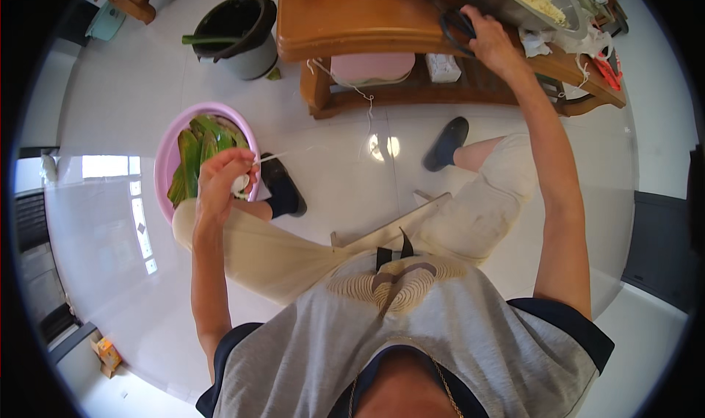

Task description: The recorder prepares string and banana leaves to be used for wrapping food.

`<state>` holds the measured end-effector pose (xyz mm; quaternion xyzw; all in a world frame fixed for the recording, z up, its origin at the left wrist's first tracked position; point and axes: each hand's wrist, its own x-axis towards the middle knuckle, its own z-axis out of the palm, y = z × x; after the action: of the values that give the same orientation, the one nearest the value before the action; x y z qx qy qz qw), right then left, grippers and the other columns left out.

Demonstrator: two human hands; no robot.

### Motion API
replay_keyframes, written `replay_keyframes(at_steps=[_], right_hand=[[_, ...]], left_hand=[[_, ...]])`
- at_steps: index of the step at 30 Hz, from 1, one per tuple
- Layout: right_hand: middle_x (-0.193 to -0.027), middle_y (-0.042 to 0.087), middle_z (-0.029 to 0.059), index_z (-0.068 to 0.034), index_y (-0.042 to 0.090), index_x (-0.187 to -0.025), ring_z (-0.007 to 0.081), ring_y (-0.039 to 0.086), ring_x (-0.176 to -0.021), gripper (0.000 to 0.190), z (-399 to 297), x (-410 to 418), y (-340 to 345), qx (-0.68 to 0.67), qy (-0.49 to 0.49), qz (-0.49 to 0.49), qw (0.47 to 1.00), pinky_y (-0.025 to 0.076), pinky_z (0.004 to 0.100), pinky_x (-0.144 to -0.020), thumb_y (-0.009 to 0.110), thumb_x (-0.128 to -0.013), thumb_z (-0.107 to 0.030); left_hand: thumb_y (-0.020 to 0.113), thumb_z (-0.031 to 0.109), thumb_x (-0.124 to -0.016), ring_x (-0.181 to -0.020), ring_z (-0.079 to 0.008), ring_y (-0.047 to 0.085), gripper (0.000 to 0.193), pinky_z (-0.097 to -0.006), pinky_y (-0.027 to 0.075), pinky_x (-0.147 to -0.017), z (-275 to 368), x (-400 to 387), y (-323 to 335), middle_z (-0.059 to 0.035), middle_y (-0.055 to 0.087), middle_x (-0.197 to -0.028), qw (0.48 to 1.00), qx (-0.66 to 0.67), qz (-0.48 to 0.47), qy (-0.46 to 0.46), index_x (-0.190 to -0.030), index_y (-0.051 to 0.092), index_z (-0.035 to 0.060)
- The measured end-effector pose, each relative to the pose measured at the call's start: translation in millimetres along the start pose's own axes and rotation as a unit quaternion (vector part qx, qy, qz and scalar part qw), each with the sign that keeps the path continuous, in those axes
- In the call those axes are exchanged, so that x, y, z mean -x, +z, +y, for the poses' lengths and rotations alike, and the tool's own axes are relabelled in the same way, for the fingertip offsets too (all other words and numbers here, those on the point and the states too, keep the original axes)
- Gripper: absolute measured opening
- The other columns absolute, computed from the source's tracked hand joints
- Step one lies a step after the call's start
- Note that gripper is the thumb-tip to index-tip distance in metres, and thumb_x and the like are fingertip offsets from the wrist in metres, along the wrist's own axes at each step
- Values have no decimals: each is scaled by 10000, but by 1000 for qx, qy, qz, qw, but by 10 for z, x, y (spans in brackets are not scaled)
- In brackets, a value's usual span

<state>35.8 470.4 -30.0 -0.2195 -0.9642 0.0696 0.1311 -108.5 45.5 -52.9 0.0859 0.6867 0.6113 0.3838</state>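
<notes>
My left hand is closed around a small white bundle, which looks like string. A thin white strand sticks out from its fingers to the right. Below that hand, a pink plastic basin on the floor holds long green leaves, some browned at the edges. At the front edge of the wooden table, my right hand grips the black handles of a pair of scissors. The scissors' blades are hard to make out against the table.
A large metal bowl of pale yellow grain stands on the table at right, beside plastic bags. White strings hang from the table. A bin with a black liner stands left of it. I sit on a low wooden stool.
</notes>
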Motion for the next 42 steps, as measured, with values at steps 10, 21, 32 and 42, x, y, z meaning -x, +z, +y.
replay_keyframes(at_steps=[10,21,32,42], right_hand=[[-971,536,19,-98,448,-1127,24,437,-588,430,-552,1101,116,-481,75,-70,871,324,144,-486,635,-740,-88],[-852,489,-10,-51,461,-1016,55,482,-736,314,-1224,1641,570,-640,107,-234,724,415,183,-641,628,-751,-72],[-722,593,76,-58,446,-935,168,568,-627,365,-1576,633,229,-618,-65,-203,757,432,239,-534,641,-730,-289],[-709,504,55,-2,466,-961,139,485,-624,324,-1348,112,-330,-371,-135,-69,916,393,313,-542,619,-732,-172]], left_hand=[[523,45,-720,-570,-105,508,155,-221,389,-470,-22,43,208,-89,570,-723,1000,19,0,-20,-849,558,-34],[531,53,-742,-593,-112,525,158,-215,398,-482,-25,103,293,-95,563,-737,998,57,8,8,-872,555,-32],[521,62,-752,-616,-133,522,196,-214,400,-521,714,-151,422,-88,557,-731,975,103,-28,195,-916,549,-42],[542,90,-739,-582,-116,502,213,-207,374,-497,472,-134,222,-72,535,-685,990,72,-8,121,-892,552,-57]])
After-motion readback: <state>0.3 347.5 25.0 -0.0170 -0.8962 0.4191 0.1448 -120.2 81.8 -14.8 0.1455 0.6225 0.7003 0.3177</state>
